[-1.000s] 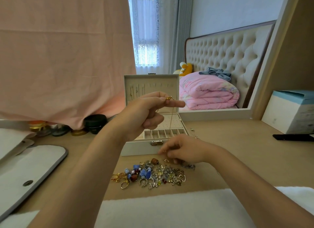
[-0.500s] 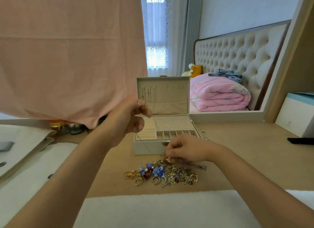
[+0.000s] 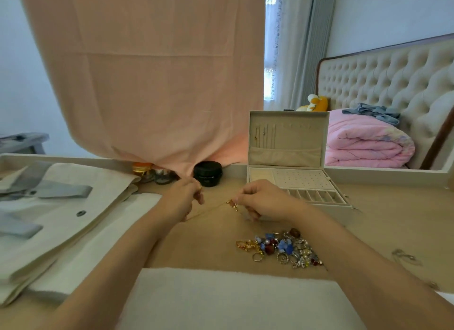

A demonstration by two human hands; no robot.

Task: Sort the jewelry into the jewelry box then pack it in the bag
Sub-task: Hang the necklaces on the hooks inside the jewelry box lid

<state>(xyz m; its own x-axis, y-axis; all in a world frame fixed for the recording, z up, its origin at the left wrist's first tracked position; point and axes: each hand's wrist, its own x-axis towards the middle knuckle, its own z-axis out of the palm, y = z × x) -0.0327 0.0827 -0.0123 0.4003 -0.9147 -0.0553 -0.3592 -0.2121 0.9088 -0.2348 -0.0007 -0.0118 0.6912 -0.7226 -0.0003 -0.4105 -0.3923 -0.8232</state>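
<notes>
Wooden desk (image 3: 393, 219) runs wide across the scene. Far right of centre stands the jewelry box (image 3: 304, 179), lid upright and open. Nearer, right of centre, a loose heap of jewelry (image 3: 282, 248) sits straight on the wood, gold, blue and silver all mixed together. On the left lies the cream bag (image 3: 73, 202), flat, with grey straps across it. A white cloth (image 3: 233, 300) covers the near edge. At the far edge sits a black jar (image 3: 208, 173), and an orange-topped jar (image 3: 142, 168) just left of it. One small silvery piece (image 3: 405, 257) lies alone, near right.
</notes>
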